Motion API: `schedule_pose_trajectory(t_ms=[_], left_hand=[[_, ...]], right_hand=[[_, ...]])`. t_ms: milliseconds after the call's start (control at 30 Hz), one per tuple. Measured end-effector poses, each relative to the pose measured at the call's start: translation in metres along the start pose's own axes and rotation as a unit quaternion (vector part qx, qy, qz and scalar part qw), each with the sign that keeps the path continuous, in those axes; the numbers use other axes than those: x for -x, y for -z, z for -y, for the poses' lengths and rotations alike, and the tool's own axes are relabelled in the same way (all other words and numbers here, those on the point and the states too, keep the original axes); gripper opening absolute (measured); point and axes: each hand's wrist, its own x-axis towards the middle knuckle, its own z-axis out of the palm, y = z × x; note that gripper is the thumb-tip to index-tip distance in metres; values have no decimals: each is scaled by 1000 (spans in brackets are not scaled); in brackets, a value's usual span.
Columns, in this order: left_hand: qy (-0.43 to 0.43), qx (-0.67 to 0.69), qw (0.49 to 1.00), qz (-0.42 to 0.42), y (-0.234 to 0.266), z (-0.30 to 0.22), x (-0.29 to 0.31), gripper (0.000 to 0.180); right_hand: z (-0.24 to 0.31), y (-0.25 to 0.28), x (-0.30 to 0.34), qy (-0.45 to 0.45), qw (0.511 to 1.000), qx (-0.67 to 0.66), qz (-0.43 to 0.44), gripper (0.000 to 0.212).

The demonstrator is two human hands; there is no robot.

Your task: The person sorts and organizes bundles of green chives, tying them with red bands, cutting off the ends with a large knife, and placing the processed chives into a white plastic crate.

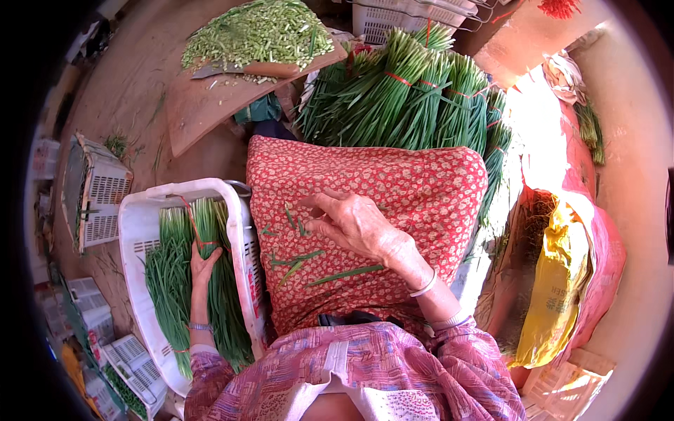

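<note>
Green bundle [228,302] lies in the white crate [245,261] under your left hand [202,265], red tie [208,244] at your fingertips; can't tell how tightly you hold. Looks like placing; next calls for a clean let-go. Right hand [354,223]: loosely curled, nothing visible in it, over red cloth [414,179].

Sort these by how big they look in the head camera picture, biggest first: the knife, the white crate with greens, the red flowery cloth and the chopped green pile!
1. Red flowery cloth
2. White crate
3. Chopped green pile
4. Knife

Real sizes may differ, since distances from the camera vary.
</note>
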Motion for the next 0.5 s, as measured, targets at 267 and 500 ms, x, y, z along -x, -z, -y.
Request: schedule_pose_trajectory(t_ms=[267, 500], left_hand=[[-47, -276, 952, -126, -8, 81, 99, 115], [-77, -301, 948, -72, 19, 113, 174, 100]], right_hand=[[-76, 144, 88, -98, 878, -150, -444, 35], [-371, 179, 209, -407, 755, 39, -513, 77]])
